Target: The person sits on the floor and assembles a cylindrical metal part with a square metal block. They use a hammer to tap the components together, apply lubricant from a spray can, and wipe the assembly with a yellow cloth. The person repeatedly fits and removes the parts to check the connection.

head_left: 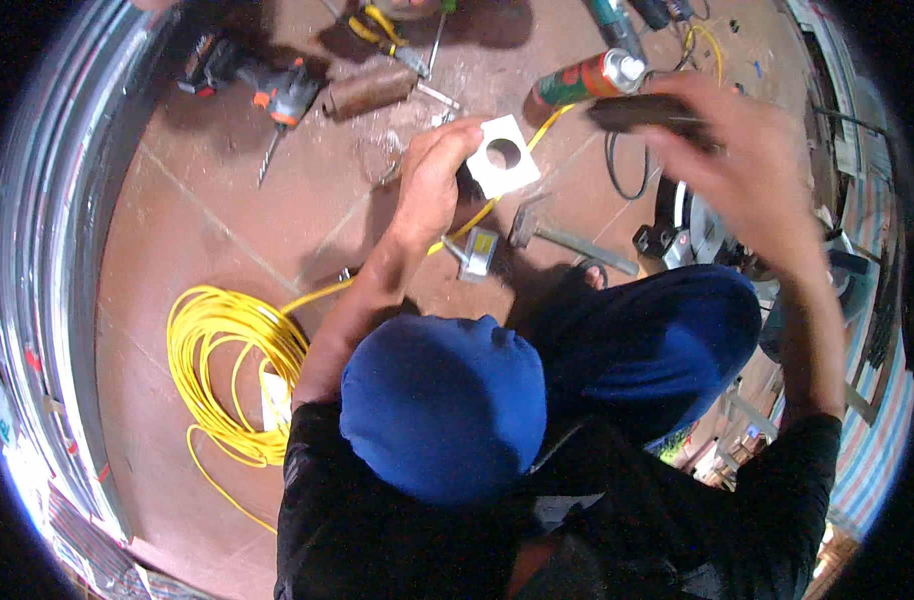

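My left hand (429, 178) is closed on the edge of a white square block (513, 182) with a round hole through its face, held up above the floor. My right hand (752, 150), blurred by motion, is raised to the right of the block. Its fingers are wrapped round a dark, elongated object (645, 112) whose kind I cannot make out. The object's tip points left toward the block, apart from it. Below the block, a hammer (587, 247) lies on the floor beside a small boxy metal piece with a yellow label (479, 252).
Coiled yellow hose (189, 345) lies at the left, one run passing under my left arm. Beyond my hands are a drill (289, 95), a rusty cylinder (372, 92) and a spray can (589, 78). Long metal bars (52, 300) line the left edge; a round-bladed tool (705, 228) stands right.
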`<state>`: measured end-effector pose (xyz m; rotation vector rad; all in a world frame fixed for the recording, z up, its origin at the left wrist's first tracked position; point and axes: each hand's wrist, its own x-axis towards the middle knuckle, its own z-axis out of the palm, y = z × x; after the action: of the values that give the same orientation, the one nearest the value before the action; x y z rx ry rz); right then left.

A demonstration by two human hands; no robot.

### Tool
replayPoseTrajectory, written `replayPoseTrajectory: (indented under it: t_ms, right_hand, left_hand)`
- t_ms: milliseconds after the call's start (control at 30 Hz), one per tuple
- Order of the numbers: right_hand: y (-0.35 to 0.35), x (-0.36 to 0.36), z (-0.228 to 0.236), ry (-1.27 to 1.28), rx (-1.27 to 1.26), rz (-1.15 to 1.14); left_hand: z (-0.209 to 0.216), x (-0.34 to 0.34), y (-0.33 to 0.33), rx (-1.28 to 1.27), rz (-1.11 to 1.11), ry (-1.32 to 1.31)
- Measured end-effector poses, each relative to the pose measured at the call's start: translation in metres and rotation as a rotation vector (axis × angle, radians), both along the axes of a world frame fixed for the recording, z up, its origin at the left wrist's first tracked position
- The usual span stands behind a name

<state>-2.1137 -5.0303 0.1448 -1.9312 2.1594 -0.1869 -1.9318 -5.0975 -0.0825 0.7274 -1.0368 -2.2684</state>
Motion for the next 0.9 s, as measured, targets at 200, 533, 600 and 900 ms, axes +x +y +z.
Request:
replayPoseTrajectory:
  t_ms: [200,533,600,900]
  right_hand:
    - [-0.009,-0.014,-0.026,-0.096,0.054,0.027]
    - [0.018,-0.075,-0.100,-0.934,0.080,-0.193]
    - [0.027,-0.087,-0.112,-0.950,0.137,-0.305]
    - [0.005,-0.066,-0.089,-1.006,0.192,-0.330]
  left_hand:
    - [0.000,0.008,0.003,-0.081,-0.006,-0.067]
    - [-0.065,-0.007,-0.013,-0.480,-0.365,-0.659]
    - [-0.071,-0.011,-0.020,-0.590,-0.478,-0.808]
    - [0.055,-0.009,-0.020,-0.960,-0.004,-0.278]
